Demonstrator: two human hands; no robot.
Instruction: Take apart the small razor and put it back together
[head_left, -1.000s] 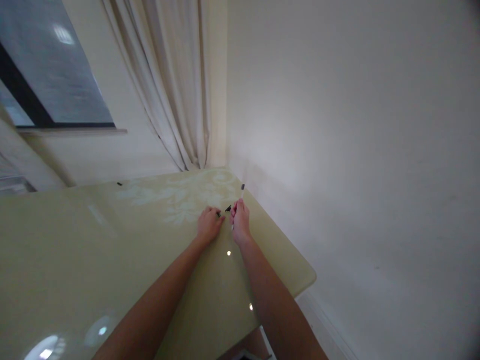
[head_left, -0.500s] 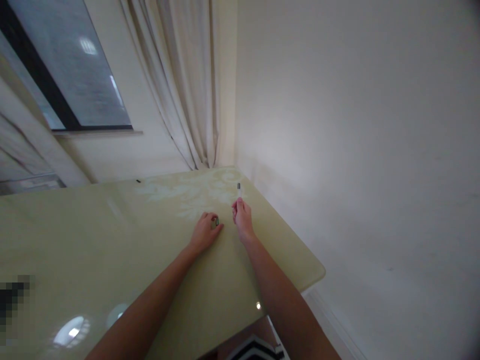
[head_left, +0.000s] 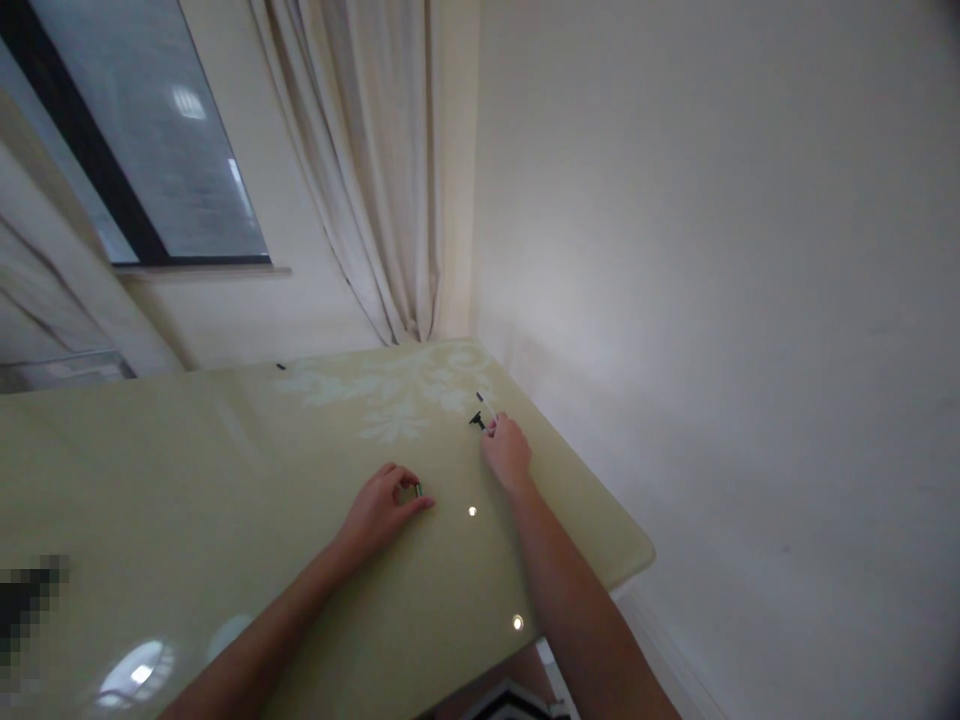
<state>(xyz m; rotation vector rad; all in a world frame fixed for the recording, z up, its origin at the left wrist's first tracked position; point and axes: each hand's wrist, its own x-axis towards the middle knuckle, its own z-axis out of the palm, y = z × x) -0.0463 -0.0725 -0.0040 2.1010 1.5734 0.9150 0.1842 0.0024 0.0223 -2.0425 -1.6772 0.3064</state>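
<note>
My left hand (head_left: 382,508) is near the middle of the pale green table (head_left: 420,610), its thumb and fingers closed on a small dark green cylinder (head_left: 419,490). To its right and farther off, my right hand (head_left: 508,452) is closed round a thin white stick (head_left: 486,404) with a dark tip. A small black piece with a crossbar (head_left: 477,420) juts out left of the right fingers, which seem to grip its end. The two hands are apart.
A small black object (head_left: 281,366) lies by the table's far edge. Beige curtains (head_left: 375,180) and a window (head_left: 150,130) stand behind. A white wall (head_left: 712,300) runs along the right. Something dark and pixelated (head_left: 26,600) is at the left edge.
My left hand has moved left and nearer with the cylinder. My right hand has shifted right and slightly nearer; its white stick now tilts left, and the black piece shows beside it.
</note>
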